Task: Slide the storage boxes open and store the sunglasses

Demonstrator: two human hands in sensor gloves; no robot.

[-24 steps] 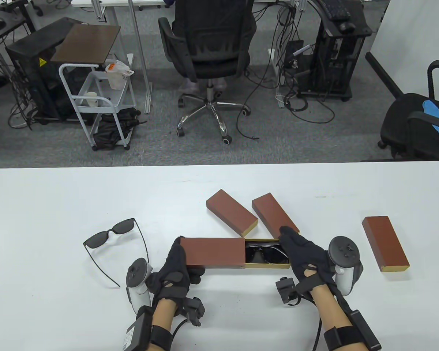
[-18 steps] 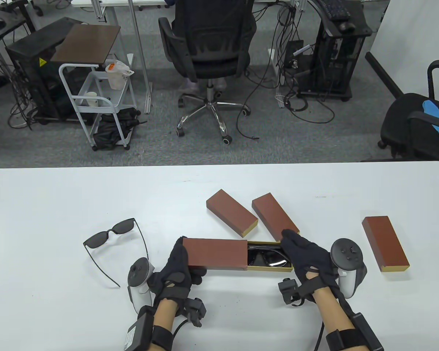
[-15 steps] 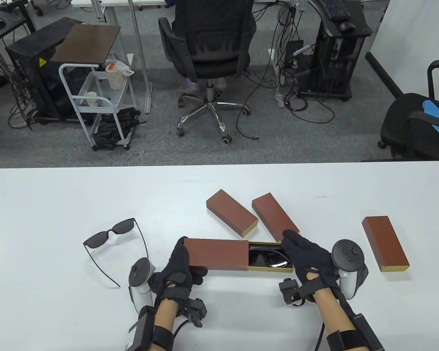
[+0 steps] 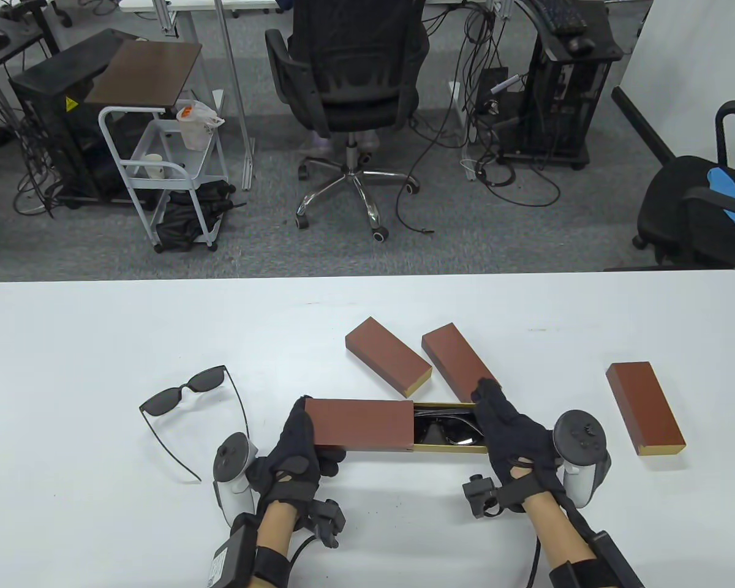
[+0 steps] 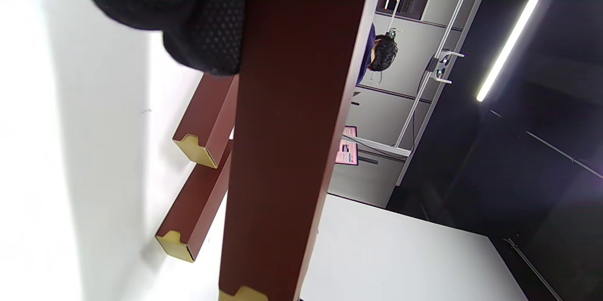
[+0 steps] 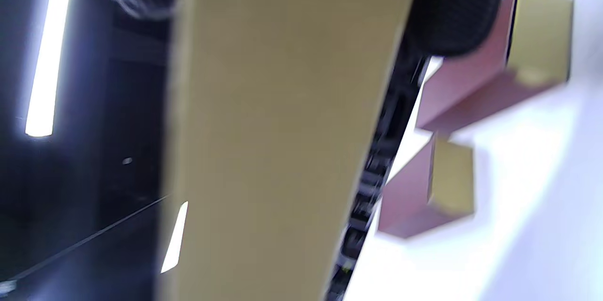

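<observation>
- The storage box [image 4: 360,424] lies near the table's [image 4: 67,343] near edge, its long axis running left to right; the brown sleeve covers the left part and the gold drawer [image 4: 450,449] sticks out to the right.
- Dark sunglasses [image 4: 447,430] lie inside the exposed drawer, lengthwise along it.
- The left hand [image 4: 297,450] grips the sleeve's left end, fingers curled round it.
- The right hand [image 4: 514,432] clasps the drawer's right end, thumb on the near side, fingers over the far rim.
- A second pair of sunglasses [image 4: 187,404] lies open on the table to the left, lenses toward the far side, temples pointing near.
- Two closed boxes [image 4: 389,354] [image 4: 459,362] lie just beyond the open one, both angled with their gold ends toward the near right; a third box [image 4: 645,407] sits well apart on the right.
- The left wrist view shows what the table view does not — notched gold ends [image 5: 195,150] on the two far boxes.
- The right wrist view is blurred — mostly the drawer's gold underside [image 6: 282,126].
</observation>
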